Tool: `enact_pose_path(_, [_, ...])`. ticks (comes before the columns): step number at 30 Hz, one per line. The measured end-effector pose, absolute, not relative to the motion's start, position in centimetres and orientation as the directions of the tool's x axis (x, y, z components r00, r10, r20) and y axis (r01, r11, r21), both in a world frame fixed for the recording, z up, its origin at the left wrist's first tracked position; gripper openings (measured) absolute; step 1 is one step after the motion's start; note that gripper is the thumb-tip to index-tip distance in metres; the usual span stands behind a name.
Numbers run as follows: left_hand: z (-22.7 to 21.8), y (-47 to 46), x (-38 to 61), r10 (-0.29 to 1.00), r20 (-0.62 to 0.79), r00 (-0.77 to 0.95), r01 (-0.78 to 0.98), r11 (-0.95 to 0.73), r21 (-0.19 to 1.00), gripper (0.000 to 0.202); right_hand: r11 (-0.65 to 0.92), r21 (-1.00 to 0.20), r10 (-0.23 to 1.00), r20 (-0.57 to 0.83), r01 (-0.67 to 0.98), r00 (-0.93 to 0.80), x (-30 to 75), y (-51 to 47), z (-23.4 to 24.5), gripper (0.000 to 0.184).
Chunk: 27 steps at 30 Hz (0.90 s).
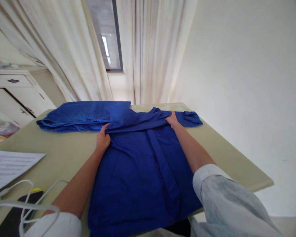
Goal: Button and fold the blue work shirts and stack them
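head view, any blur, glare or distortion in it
In the head view, the left curtain leans diagonally, suggesting wide-angle distortion; head view again, print on the paper is unreadably soft; head view too, the window shows a bright patch and the blue garment looks dark.

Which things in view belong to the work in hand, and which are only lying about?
In the work: blue garment, held by left hand and right hand; perhaps also the folded blue cloth.

Lying about: printed paper; white cable; dark flat object.

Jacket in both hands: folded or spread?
Partly folded: the jacket lies with its lower body spread, cloth folded across its top between left hand and right hand.
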State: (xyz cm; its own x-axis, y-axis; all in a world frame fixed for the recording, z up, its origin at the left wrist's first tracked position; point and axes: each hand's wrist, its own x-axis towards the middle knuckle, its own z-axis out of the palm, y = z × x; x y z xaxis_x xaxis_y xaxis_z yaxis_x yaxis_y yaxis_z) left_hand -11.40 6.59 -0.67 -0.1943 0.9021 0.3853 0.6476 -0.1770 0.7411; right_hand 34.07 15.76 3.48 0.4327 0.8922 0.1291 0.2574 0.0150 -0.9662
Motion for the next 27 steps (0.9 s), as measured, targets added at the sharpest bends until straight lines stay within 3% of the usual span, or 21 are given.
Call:
enact_pose_path(4, [-1.3, 7.2, -12.0, 0.906, 0.381, -0.183, 0.637, -0.186, 0.748, 0.065, -0.018, -0.925, 0.917, 0.136, 0.380, 0.375, 34.4, 15.3, 2.5, 0.046])
enact_pose_path(9, [-1.2, 6.9, -11.9, 0.923, 0.342, -0.175, 0.537, -0.202, 0.819, 0.067, -0.022, -0.861, 0.934, 0.163, 0.509, 0.317, 35.6, 14.8, 2.5, 0.039])
enact_pose_path(14, [1.5, 8.5, -10.9, 0.908, 0.186, -0.375, 0.455, 0.006, 0.891, 0.070, 0.051, -0.753, 0.934, 0.268, 0.655, 0.235, 35.1, 13.3, 1.7, 0.028])
enact_pose_path(17, [3.6, 11.1, -10.5, 0.901, 0.123, -0.415, 0.532, 0.131, 0.836, 0.066, 0.162, -0.689, 0.913, 0.376, 0.706, 0.158, 33.5, 12.2, 0.7, 0.032])
enact_pose_path(21, [4.7, 13.5, -11.0, 0.888, 0.113, -0.445, 0.637, 0.226, 0.737, 0.035, 0.242, -0.639, 0.877, 0.466, 0.731, 0.118, 32.2, 11.3, -0.9, 0.037])
enact_pose_path(24, [4.5, 13.2, -12.1, 0.835, 0.103, -0.540, 0.639, 0.327, 0.696, 0.029, 0.190, -0.650, 0.855, 0.478, 0.736, 0.201, 33.0, 11.7, -1.1, 0.046])
enact_pose_path(27, [4.9, 11.7, -12.3, 0.798, 0.168, -0.579, 0.678, 0.357, 0.643, 0.042, 0.042, -0.689, 0.751, 0.499, 0.724, 0.432, 35.7, 12.3, -0.2, 0.059])
